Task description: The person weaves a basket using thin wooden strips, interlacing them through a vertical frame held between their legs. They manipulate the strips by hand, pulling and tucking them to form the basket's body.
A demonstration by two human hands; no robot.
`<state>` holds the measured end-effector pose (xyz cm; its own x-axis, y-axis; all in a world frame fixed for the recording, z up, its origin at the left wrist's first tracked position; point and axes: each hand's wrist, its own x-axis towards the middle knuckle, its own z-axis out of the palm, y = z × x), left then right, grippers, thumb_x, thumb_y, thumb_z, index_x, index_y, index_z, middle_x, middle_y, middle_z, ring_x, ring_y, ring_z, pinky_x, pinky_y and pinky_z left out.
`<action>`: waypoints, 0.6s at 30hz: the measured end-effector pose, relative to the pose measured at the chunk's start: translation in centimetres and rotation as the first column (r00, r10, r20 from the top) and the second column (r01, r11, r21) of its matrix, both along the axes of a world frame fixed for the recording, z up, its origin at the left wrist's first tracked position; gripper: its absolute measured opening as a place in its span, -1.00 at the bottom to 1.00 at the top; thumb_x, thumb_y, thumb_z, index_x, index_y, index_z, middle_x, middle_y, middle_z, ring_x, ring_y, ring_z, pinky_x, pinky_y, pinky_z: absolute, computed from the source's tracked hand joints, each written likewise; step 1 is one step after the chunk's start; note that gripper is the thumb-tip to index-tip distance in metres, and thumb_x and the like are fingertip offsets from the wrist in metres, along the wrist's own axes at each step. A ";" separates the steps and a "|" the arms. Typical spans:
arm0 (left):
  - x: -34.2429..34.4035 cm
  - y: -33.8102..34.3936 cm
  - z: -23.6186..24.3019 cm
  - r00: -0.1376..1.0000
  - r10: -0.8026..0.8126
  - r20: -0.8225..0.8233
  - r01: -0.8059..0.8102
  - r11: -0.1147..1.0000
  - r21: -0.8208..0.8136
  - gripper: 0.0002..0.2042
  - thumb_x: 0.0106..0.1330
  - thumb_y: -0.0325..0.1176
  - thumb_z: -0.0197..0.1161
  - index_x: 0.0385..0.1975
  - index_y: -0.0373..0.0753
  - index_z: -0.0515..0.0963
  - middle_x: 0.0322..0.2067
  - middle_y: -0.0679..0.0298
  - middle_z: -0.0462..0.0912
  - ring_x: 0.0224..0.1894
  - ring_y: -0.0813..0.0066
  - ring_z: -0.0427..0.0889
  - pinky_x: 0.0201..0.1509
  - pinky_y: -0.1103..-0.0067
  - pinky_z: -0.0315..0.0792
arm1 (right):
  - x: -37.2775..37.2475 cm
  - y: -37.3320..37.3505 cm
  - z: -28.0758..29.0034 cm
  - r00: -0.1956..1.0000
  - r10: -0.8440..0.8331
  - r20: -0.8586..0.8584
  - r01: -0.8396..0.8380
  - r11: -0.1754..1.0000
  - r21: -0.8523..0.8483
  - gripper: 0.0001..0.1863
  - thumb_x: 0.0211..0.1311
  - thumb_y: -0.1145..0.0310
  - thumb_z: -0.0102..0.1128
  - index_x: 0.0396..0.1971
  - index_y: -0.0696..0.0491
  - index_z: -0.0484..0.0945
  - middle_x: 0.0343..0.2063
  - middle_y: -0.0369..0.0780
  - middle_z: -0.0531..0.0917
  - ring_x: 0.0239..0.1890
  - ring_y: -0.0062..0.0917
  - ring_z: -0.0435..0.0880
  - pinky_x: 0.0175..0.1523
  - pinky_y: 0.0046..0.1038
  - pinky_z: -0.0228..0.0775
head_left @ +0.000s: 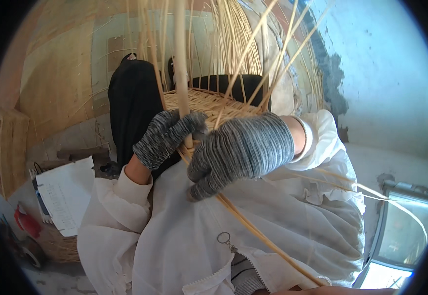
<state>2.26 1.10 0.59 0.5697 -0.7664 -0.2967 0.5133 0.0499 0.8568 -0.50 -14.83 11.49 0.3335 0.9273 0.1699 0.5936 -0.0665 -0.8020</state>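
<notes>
A partly woven wicker basket (214, 102) lies across my lap, with thin upright canes (241, 64) rising from its edge. One thick pale stake (181, 54) stands among them at the near side. My left hand (167, 135), in a grey striped knit glove, is closed round the foot of that stake. Close beside it, my right hand (238, 150) wears a matching glove and has its fingers curled round a bundle of wicker strands (258, 228). The strands trail from under its fingers toward the lower right. Both sets of fingertips are partly hidden.
Long loose canes (233, 34) fan out beyond my black-trousered legs (133, 101). On the left are a white written sheet (66, 194), a red object (26, 221) and a wooden block (10, 147). A pale blue wall (386, 64) rises at right, above a glass-fronted frame (405, 231).
</notes>
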 end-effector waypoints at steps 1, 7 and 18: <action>0.3 0.3 0.0 0.999 -0.039 0.003 0.039 0.998 -0.058 -0.62 0.24 -0.12 0.16 -0.20 -0.37 0.54 -0.43 0.16 0.64 -0.34 0.53 0.62 -0.23 0.68 0.50 | 0.3 0.5 1.1 0.997 0.078 0.021 -0.074 0.988 -0.134 -0.67 0.14 0.56 -0.06 -0.08 0.04 0.51 -0.26 -0.17 0.56 -0.22 -0.29 0.56 -0.14 -0.39 0.43; 0.8 0.5 -0.6 0.984 -0.160 -0.082 0.156 0.987 -0.047 -0.70 0.26 -0.19 0.15 -0.26 -0.36 0.52 -0.44 0.21 0.61 -0.32 0.50 0.60 -0.19 0.62 0.49 | -1.0 2.0 1.4 0.973 0.229 0.004 -0.212 0.907 -0.364 -0.75 0.19 0.45 -0.11 -0.16 0.15 0.44 -0.31 -0.16 0.52 -0.27 -0.39 0.56 -0.19 -0.44 0.45; 0.7 1.0 -0.9 0.993 -0.060 0.097 0.064 0.997 -0.044 -0.72 0.19 -0.25 0.22 -0.22 -0.33 0.49 -0.37 0.12 0.62 -0.28 0.44 0.61 -0.15 0.59 0.50 | -3.7 -2.9 2.8 0.933 0.010 0.360 0.146 0.904 -0.402 -0.66 0.00 0.46 0.07 -0.15 0.16 0.49 -0.12 -0.07 0.51 -0.28 -0.35 0.63 -0.39 -0.49 0.55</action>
